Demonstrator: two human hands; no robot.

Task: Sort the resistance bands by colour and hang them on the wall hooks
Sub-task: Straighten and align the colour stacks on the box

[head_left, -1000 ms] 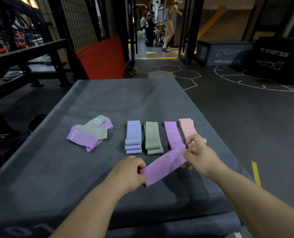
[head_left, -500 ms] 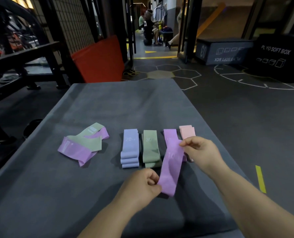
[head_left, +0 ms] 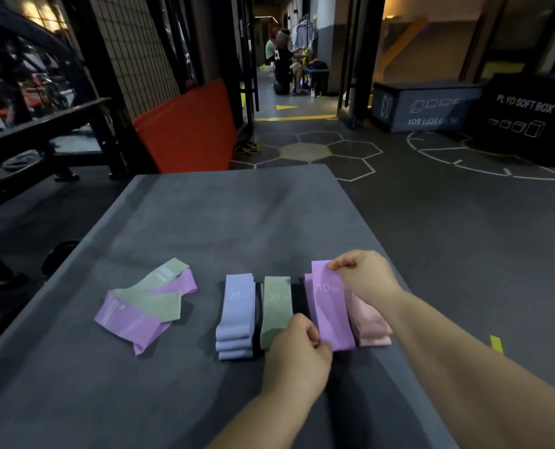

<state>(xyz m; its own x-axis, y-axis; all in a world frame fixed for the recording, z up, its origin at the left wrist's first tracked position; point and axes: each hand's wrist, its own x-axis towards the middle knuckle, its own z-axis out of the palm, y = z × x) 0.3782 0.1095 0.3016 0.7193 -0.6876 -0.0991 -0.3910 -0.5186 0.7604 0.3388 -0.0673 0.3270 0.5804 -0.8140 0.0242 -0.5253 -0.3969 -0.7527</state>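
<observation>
A purple band marked 10 (head_left: 329, 306) lies lengthwise over the purple pile. My left hand (head_left: 297, 348) pinches its near end and my right hand (head_left: 363, 277) pinches its far end. To its left sit a green pile marked 30 (head_left: 275, 307) and a blue pile marked 20 (head_left: 235, 314). A pink pile (head_left: 368, 322) lies to its right, partly under my right wrist. Further left, a loose heap of purple (head_left: 130, 322) and green bands (head_left: 159, 296) overlaps. No wall hooks are in view.
The bands rest on a grey padded box (head_left: 224, 222). An orange mat (head_left: 188, 124) leans at the back left beside a black rack (head_left: 43, 124). Plyo soft boxes (head_left: 525, 118) stand at the far right. People sit in the far corridor (head_left: 286, 63).
Both hands turned the purple band from lying crosswise near me to lengthwise and carried it forward onto the purple pile. The camera moved closer.
</observation>
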